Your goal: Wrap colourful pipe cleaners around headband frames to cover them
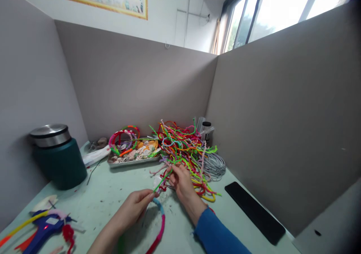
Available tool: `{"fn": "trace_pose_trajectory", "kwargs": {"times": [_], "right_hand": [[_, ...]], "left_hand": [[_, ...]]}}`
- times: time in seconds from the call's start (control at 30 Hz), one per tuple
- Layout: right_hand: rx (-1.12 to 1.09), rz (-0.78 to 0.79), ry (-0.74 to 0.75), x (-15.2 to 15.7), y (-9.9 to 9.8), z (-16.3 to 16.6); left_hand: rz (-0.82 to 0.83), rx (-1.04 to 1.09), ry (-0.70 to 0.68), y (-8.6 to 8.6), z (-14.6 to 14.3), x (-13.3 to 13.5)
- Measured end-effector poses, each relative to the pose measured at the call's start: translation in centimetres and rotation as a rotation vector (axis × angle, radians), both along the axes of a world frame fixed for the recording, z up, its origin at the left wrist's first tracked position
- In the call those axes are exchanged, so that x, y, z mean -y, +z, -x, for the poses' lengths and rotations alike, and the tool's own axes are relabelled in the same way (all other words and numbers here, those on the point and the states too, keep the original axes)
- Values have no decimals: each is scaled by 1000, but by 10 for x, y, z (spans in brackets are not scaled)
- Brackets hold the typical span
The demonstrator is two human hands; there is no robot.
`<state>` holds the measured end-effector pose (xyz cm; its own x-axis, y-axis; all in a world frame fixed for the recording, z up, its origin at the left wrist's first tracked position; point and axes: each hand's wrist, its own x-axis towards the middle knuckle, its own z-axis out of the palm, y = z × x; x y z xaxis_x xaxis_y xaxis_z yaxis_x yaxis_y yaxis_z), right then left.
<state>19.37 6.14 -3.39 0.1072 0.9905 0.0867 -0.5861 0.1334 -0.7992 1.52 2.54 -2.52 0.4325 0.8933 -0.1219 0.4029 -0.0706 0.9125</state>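
My left hand [134,208] is closed on the upper end of a curved headband [160,225] wrapped in blue and pink pipe cleaner, which arcs down over the table. My right hand [180,180], in a blue sleeve, pinches a green pipe cleaner [161,181] that runs down toward the headband's end. Just behind my right hand lies a big tangled heap of coloured pipe cleaners [183,146].
A metal tray [132,162] with wrapped hoops and small trinkets sits at the back. A dark green lidded bin [58,157] stands left. A blue glue gun [43,229] lies front left, a coil of grey wire [214,165] and a black phone [254,212] lie right. Grey partition walls enclose the desk.
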Motion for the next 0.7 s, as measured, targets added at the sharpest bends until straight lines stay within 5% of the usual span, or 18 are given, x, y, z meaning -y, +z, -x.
{"fn": "trace_pose_trajectory", "kwargs": {"times": [0.7], "right_hand": [[-97, -8, -43, -2, 4, -14]], "left_hand": [[55, 50, 249, -15, 13, -15]]}}
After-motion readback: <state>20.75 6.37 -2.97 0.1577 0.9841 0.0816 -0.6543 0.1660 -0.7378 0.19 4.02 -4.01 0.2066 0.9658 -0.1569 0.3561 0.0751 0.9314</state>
